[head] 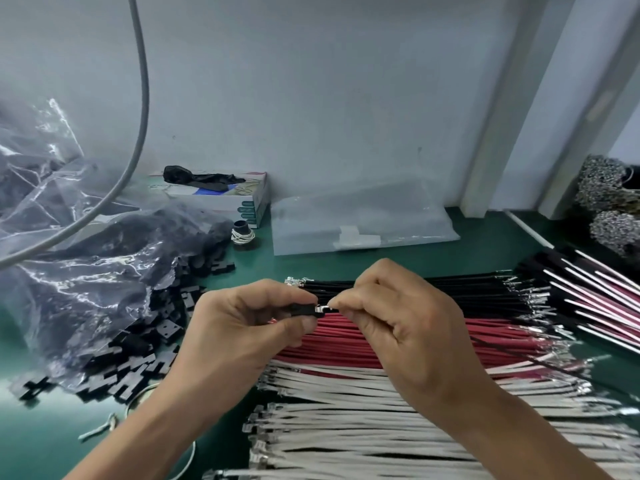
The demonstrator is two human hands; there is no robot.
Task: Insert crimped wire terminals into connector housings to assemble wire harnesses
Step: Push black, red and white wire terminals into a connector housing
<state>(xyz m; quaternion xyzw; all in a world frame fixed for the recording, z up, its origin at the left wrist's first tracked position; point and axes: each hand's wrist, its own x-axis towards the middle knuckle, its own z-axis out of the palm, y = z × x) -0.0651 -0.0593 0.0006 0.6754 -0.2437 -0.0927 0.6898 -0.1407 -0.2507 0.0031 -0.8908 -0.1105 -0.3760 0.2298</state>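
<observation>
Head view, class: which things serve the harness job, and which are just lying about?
In the job: left hand holding black housing; right hand pinching wire terminal; black wires; red wires; white wires; housing pile.

Lying about: tissue box; flat plastic bag; grey cable.

You hold the small black plastic connector housing (300,310) above the red wires (346,344), the silver crimped terminal (321,309) at its opening.

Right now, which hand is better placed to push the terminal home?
The right hand: it pinches the silver crimped terminal right at the mouth of the small black connector housing. The left hand grips that housing, so it likely just steadies.
</observation>
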